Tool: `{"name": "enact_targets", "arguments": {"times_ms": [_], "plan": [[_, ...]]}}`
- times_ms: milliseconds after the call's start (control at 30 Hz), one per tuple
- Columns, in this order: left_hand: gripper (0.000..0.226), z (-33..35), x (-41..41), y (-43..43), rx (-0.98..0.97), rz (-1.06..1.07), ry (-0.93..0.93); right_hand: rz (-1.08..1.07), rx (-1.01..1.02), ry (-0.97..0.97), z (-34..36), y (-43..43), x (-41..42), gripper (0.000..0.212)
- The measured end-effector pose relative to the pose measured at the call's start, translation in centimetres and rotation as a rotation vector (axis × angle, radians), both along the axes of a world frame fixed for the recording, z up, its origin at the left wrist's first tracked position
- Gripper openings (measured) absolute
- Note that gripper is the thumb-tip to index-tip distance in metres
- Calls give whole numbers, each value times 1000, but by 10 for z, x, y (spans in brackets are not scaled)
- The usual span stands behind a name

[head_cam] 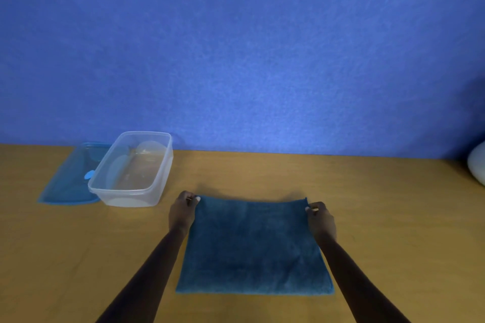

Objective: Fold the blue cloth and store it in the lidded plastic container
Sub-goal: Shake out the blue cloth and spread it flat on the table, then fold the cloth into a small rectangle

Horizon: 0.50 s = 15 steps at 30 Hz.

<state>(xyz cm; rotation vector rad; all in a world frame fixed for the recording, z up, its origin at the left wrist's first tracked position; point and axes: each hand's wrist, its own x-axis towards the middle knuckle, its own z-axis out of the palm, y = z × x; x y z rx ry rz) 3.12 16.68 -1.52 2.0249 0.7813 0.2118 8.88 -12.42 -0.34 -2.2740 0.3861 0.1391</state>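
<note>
The blue cloth [253,246] lies spread flat on the wooden table [380,204] in front of me. My left hand [181,211] pinches its far left corner, and my right hand [320,220] pinches its far right corner. The far edge is slightly raised between them. A clear plastic container [133,169] stands open and empty to the far left of the cloth. Its blue lid [69,176] lies flat on the table just left of the container.
A blue wall [236,47] rises right behind the table's far edge. A pale rounded object [478,165] sits at the far right edge of the view. Bare tabletop lies between the container and the cloth.
</note>
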Motion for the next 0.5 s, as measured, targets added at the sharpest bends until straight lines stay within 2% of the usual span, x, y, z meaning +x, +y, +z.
{"name": "enact_targets", "arguments": {"times_ms": [100, 200, 267, 333, 433, 500], "plan": [[23, 0, 0, -5, 82, 2, 9, 58, -138, -19, -2, 5, -9, 35], [29, 1, -4, -20, 316, -23, -51, 191, -370, -144, -8, 18, -27, 44], [33, -1, -11, -38, 473, -135, -142, 299, -460, -264, -16, 34, -42, 41], [41, -8, -22, -62, 584, -313, -184, 412, -472, -279, -19, 53, -57, 42], [46, -25, -38, -88, 715, -522, -117, 566, -515, -268, -21, 78, -76, 44], [57, -34, -45, -89, 734, -583, 11, 614, -562, -202, -29, 83, -81, 51]]}}
